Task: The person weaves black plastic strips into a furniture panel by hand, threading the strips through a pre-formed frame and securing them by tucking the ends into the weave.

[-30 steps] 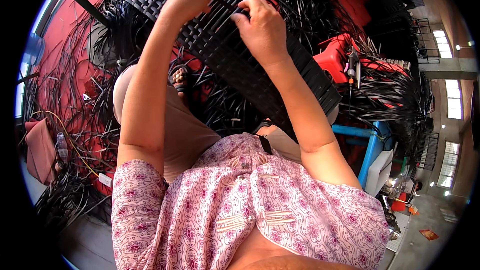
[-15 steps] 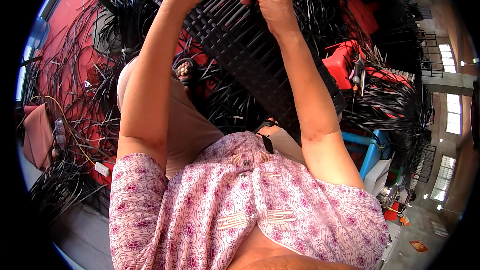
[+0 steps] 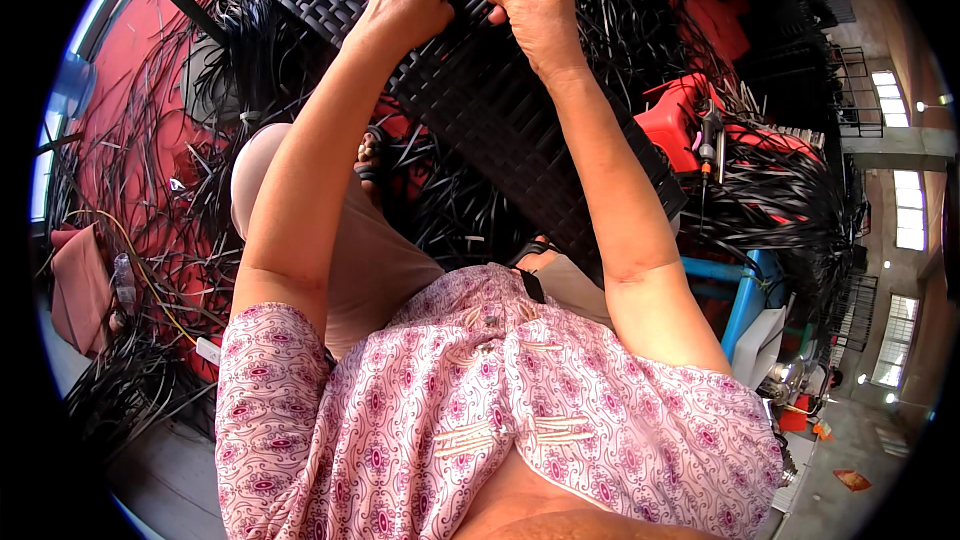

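Observation:
A panel of woven black flat strips (image 3: 500, 130) slants across in front of me, its far part showing parallel bars, its near part closely woven. Over the panel, my left hand (image 3: 408, 8) is closed, fingers curled down and partly hidden. Just to its right, my right hand (image 3: 540, 20) pinches thumb against forefinger, a small gap separating the two hands. Dark strips lie behind both sets of fingertips, so whatever each hand grips does not stand out.
Loose black strips (image 3: 150, 170) tangle over the red floor covering (image 3: 130, 110) at left. On the right are a red stool (image 3: 672, 125), a tool with an orange tip (image 3: 708, 145), a heap of strips (image 3: 790, 190) and a blue frame (image 3: 752, 305). A cable (image 3: 135, 245) runs at left.
Both hands have come nearer to me, the left more than the right. My left hand has turned so its back shows, and its fingers point down at the panel.

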